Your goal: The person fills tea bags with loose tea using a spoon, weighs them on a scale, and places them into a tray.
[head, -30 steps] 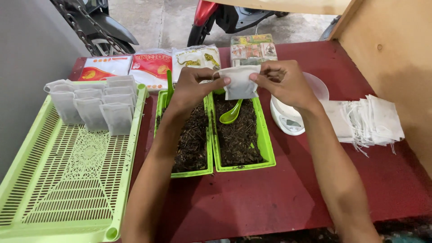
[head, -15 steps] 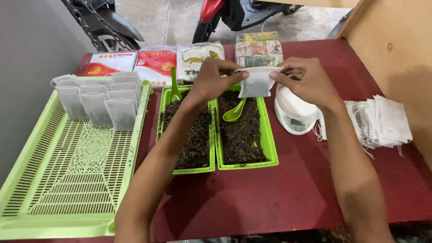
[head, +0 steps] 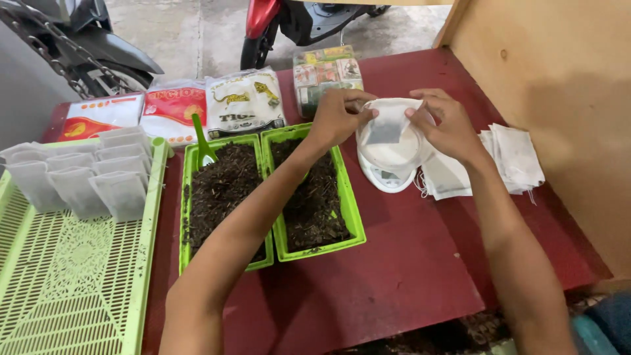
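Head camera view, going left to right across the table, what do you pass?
Lime slatted tray → green tray of soil with a scoop → second soil tray → white bowl on the scale → stack of white pouches.

Two bare forearms enter from bottom of frame, no sleeves, no watch, no rings or bracelets visible. Left hand and right hand ungloved, upper centre. Fingernails short, plain. Blue clothing patch at lower right corner.
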